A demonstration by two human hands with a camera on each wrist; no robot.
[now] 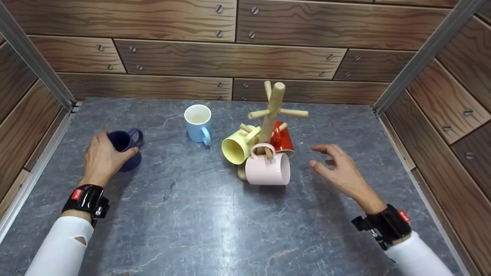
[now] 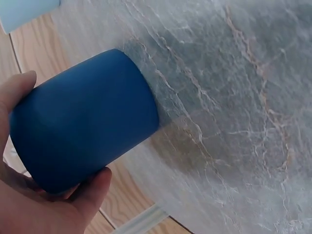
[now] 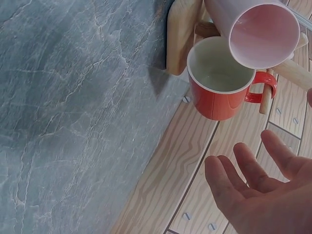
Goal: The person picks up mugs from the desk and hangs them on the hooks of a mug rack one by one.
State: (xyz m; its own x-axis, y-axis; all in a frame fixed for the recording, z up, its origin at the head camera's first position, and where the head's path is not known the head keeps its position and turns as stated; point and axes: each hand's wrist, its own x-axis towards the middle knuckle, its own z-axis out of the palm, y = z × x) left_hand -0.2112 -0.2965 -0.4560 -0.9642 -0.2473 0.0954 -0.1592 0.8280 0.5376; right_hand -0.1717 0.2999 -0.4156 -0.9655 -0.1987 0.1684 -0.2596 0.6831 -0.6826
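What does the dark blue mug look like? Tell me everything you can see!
The dark blue mug is plain and smooth, maybe ceramic, with rounded sides and dark blue inside too. It looks roughly upright, with its opening up and its looped handle towards the person's right. The person's left hand grips it near the rim. It's at the left side of the grey marbled table; I can't tell if its base touches.

Tabletop [image 1: 172,214]: grey, marble-patterned, pale veining; streak of glare front centre. Standing on it: light-blue mug [image 1: 196,132], upright, toward back, handle to front right; wooden mug tree [image 1: 275,103], right of that. Navy mug [image 1: 132,163]: contact with surface unclear.
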